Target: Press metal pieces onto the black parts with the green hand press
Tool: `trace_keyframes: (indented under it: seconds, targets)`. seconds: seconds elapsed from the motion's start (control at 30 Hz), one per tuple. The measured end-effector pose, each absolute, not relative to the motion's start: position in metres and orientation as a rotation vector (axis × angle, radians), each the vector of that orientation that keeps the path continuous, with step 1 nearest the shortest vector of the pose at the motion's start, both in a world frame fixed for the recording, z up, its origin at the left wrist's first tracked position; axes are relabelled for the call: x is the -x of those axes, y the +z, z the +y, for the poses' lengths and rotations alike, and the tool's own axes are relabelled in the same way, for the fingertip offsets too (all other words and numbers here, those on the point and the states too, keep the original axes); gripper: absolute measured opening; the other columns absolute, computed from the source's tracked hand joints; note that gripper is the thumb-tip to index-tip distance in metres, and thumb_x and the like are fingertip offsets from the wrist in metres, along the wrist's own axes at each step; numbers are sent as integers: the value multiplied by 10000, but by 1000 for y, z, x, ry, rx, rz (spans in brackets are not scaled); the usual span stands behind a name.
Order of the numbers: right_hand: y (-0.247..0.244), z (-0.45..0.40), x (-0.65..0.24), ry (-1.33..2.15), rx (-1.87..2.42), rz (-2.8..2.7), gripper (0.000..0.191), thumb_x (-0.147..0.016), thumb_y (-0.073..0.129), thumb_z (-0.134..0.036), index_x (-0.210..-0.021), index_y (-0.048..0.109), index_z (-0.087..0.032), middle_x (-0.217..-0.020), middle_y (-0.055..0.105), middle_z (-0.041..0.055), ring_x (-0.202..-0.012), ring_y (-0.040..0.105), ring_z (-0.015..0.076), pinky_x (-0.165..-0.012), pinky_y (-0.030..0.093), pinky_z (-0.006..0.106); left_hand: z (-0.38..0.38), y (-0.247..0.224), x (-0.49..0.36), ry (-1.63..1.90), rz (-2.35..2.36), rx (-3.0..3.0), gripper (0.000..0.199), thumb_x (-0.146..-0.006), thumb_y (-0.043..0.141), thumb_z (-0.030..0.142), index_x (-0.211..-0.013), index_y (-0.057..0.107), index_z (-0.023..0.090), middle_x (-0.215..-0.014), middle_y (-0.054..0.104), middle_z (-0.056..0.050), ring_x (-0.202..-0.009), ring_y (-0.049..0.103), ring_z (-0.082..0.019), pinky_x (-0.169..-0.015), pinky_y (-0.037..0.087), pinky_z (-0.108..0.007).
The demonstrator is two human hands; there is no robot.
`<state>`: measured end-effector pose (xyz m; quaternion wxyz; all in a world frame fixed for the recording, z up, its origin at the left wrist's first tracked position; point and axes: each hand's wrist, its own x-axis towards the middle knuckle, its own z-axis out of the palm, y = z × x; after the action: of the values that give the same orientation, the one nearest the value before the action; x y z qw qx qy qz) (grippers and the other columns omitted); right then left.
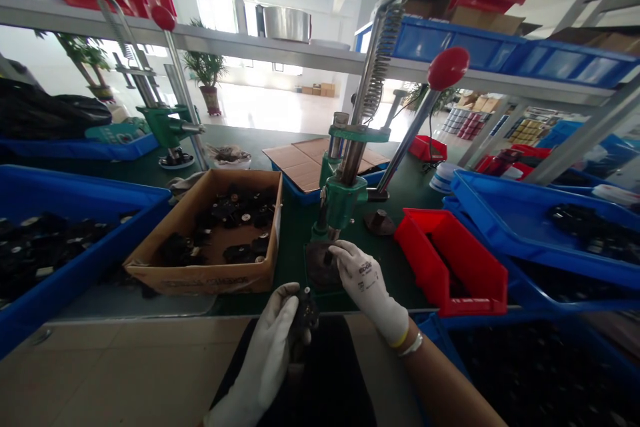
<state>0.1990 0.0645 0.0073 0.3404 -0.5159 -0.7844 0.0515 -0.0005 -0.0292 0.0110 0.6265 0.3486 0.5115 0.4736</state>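
My left hand [273,333], in a white glove, grips a black plastic part [306,310] with a small light pin on top, just in front of the bench edge. My right hand [361,277], also gloved, has its fingertips pinched on a small black piece [329,256] over the dark base plate [316,268] of the hand press. That green lever press [343,197] stands upright before me, its lever ending in a red knob [449,69]. What the small piece is exactly, I cannot tell.
Left of the press is a cardboard box [200,279] of black parts, beside a blue tray [135,203]. To the right stand a red bin [453,260] and stacked blue trays [500,213]. A second press [167,123] and an overhead shelf [320,53] are behind.
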Motion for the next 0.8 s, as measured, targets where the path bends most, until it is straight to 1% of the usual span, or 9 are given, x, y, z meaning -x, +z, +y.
trace_keyframes:
  seconds: [0.07,0.17,0.33,0.4,0.47,0.57,0.67,0.73,0.8]
  targets:
    - [6,65,-197,42,1345,-2072,297,-996,495,-164,-1152,745,-206,-1288,712,109,-1045,735,238,-889,612,358,-26,7,-2,1129,1119,-736,391,-918,640,486,-1232,615,254,-1011,705,-43,-819,667,-164,-717,543,-263]
    - [5,65,-197,-13,1327,-2057,293,-994,499,-151,-1150,741,-208,-1266,722,106,-1028,740,226,-885,614,339,-23,1,-7,1168,1031,-503,390,-870,720,452,-1200,648,258,-1141,706,-51,-926,679,-167,-725,538,-242]
    - [7,56,-198,191,1254,-1885,312,-997,470,-192,-1176,726,-189,-1210,729,124,-1046,730,231,-922,602,369,-22,1,-9,1116,922,-472,446,-848,782,417,-1253,647,285,-1171,708,-35,-986,683,-153,-821,548,-242]
    - [10,47,-198,480,1218,-1793,304,-978,496,-213,-1172,726,-171,-1134,745,118,-1025,729,223,-916,599,358,-20,5,-8,1116,960,-511,487,-835,792,441,-1267,638,279,-1120,718,-36,-933,688,-148,-803,553,-243]
    - [16,34,-197,876,1186,-1754,318,-935,544,-206,-1194,723,-163,-1051,760,92,-964,731,204,-859,600,320,-16,10,-7,1115,982,-540,538,-795,818,485,-1247,635,257,-1015,723,-29,-849,685,-147,-759,557,-248]
    - [27,13,-193,1290,1115,-1722,352,-875,612,-189,-1204,735,-164,-971,761,49,-926,711,187,-829,575,279,-8,17,-10,1152,1007,-598,573,-700,874,529,-1118,653,206,-832,687,5,-682,625,-115,-643,522,-218]
    - [34,-2,-188,1393,1086,-1644,330,-863,608,-172,-1153,767,-161,-905,742,25,-824,665,149,-739,529,228,-2,21,-15,1232,1059,-691,544,-658,898,518,-1009,657,178,-767,651,23,-622,571,-91,-576,474,-190]
    - [34,-7,-185,1412,1119,-1608,351,-851,578,-144,-1142,772,-173,-852,723,6,-701,599,112,-630,471,197,0,22,-18,1278,1091,-728,530,-666,890,521,-994,655,177,-756,635,31,-616,558,-88,-565,465,-189]
    - [31,-9,-182,1382,1159,-1589,313,-850,578,-158,-1085,784,-176,-792,701,-4,-640,551,100,-575,429,188,0,23,-19,1310,1130,-759,513,-696,859,545,-998,660,180,-743,623,34,-609,554,-91,-554,455,-190]
